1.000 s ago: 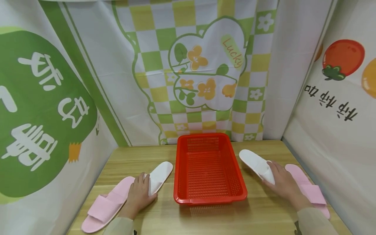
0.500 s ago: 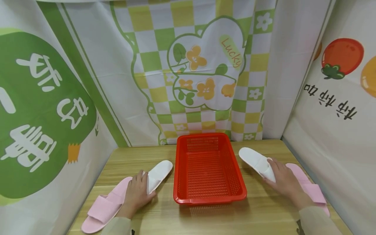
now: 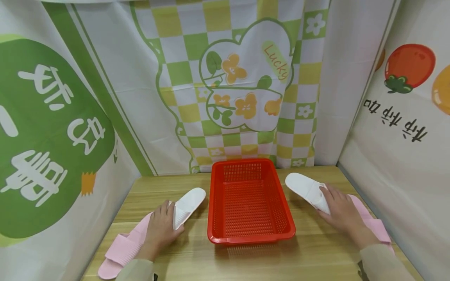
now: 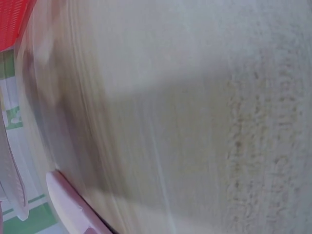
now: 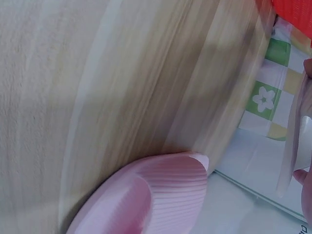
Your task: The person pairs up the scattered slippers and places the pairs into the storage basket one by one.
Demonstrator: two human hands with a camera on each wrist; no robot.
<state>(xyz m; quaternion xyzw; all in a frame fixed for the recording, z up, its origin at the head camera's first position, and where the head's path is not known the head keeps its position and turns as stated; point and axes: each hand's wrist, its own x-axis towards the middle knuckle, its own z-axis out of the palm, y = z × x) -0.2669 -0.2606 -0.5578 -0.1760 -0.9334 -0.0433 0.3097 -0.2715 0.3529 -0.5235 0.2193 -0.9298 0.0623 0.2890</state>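
—What have your fingers got?

—A slipper on each side. My left hand (image 3: 159, 231) is curled round the strap end of the left white slipper (image 3: 191, 200); my right hand (image 3: 340, 210) grips the right white slipper (image 3: 301, 186) much the same way. Both bare soles reach away from me, and both look lifted off the tabletop (image 3: 191, 263).

—How would you handle that well?

—I'd pinch firmly across the ribbed straps without squashing them, since they look soft, and steady both wrists together. With the hold so far to one end, I judge the free ends could droop or swing, so I'd keep the soles level.

—Where might they catch?

—On the red basket (image 3: 251, 239) between them. The left slipper's tip sits near its left wall, the right one's near its far right corner, so any sideways move needs height over that rim.

—And elsewhere?

—The left pink slipper (image 3: 121, 249) lies partly behind my left hand; the right pink slipper (image 3: 377, 229) lies along the tabletop's right edge, partly behind my arm. I'd lift my wrists over both. The back cloth (image 3: 233, 138) hangs just behind the basket, so there's more room on my side, between my forearms.
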